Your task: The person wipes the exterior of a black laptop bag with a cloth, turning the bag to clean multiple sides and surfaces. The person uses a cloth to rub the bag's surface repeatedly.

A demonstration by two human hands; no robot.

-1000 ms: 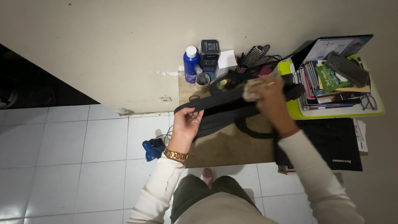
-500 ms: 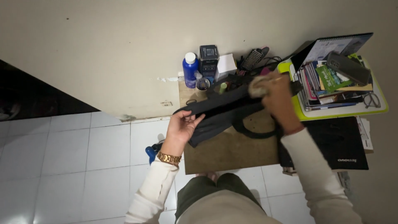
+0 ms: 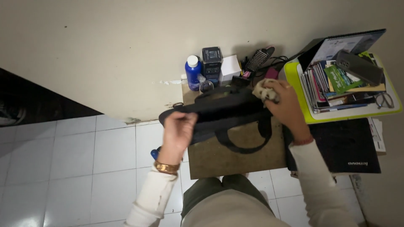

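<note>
Gripping black bag, hands closed, cloth

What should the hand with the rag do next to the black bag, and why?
Probably wipe the rag leftward along the bag. The right hand presses the crumpled rag at the bag's right end, while the left hand grips the left end and holds it stretched over the board, so the top lies open to wipe.
</note>
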